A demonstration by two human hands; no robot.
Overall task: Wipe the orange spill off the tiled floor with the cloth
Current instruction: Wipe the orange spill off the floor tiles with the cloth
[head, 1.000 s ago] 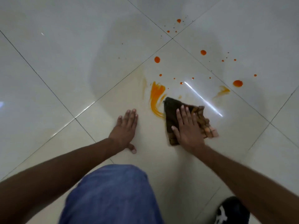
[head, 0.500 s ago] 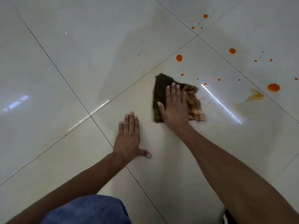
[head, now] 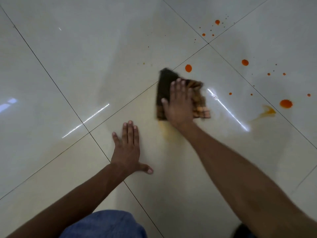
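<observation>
The glossy pale tiled floor [head: 68, 66] bears the left hand [head: 127, 150], flat with fingers straight. The right hand [head: 180, 103], fingers spread flat, presses the dark brown checked cloth [head: 165, 83] onto the middle tile. Round orange spill drops [head: 286, 103] lie to the cloth's right, apart from it.

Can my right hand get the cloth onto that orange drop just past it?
Probably yes: the right hand lies flat on the cloth, and only bare tile separates it from the orange drop.
</observation>
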